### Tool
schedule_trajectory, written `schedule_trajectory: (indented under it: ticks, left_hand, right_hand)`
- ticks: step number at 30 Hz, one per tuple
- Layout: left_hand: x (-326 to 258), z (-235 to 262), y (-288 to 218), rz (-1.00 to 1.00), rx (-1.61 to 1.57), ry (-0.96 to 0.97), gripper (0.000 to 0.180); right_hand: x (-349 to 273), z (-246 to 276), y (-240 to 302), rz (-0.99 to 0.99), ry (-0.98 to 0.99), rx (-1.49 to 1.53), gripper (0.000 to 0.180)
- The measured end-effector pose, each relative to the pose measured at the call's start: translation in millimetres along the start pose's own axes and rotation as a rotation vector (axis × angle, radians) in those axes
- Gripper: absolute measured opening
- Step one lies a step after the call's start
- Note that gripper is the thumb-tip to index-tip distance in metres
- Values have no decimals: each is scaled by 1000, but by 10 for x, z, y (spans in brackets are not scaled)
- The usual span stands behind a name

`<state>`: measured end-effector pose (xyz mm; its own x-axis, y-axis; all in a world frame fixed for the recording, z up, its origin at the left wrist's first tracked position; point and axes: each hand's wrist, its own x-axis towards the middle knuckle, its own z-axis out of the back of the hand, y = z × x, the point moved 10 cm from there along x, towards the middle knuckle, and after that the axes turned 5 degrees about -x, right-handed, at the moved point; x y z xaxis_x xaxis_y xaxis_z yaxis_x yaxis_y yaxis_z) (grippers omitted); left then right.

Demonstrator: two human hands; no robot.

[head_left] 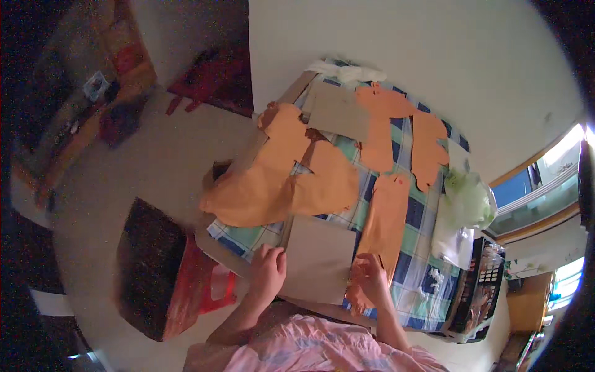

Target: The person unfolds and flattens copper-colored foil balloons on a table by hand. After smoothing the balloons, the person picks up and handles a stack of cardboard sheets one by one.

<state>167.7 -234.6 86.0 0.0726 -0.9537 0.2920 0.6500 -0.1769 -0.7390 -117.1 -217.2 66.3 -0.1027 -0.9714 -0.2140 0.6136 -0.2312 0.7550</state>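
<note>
A flat grey-beige cardboard sheet (321,257) lies at the near edge of a bed-like surface with a checked blue, green and white cloth (409,248). At the sheet's left edge my left hand (268,271) is closed, thumb and fingers pinching the border. My right hand (374,279) is curled closed beside the sheet's right edge, over the near end of a long orange strip (384,214). What its fingers grip is hidden. Left of the strip spreads a large orange piece (260,186) with irregular edges, partly beyond the sheet's far edge.
More orange cut-out pieces (429,149) and another cardboard piece (338,111) lie farther back. A pale green plastic bag (468,198) sits at the right, above a black crate (477,285). On the floor at left stands a dark-topped red box (155,266).
</note>
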Motion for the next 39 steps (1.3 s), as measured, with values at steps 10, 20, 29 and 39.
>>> schedule_trajectory:
  ticks: [10,20,29,39]
  left_hand:
    - [27,-117,1,52,61,108,18]
    - [-122,-409,195,192,-560,125,31]
    - [-36,-185,-52,256,-944,141,49]
    - [-32,-16,-135,-32,-478,46,38]
  right_hand:
    - [-256,-89,250,-149,-18,165,28]
    - [-293,-62,70,-100,-165,559,50]
    - [-395,-136,324,-252,-105,1018,45]
    - [-93,-470,8,290,-29,653,28]
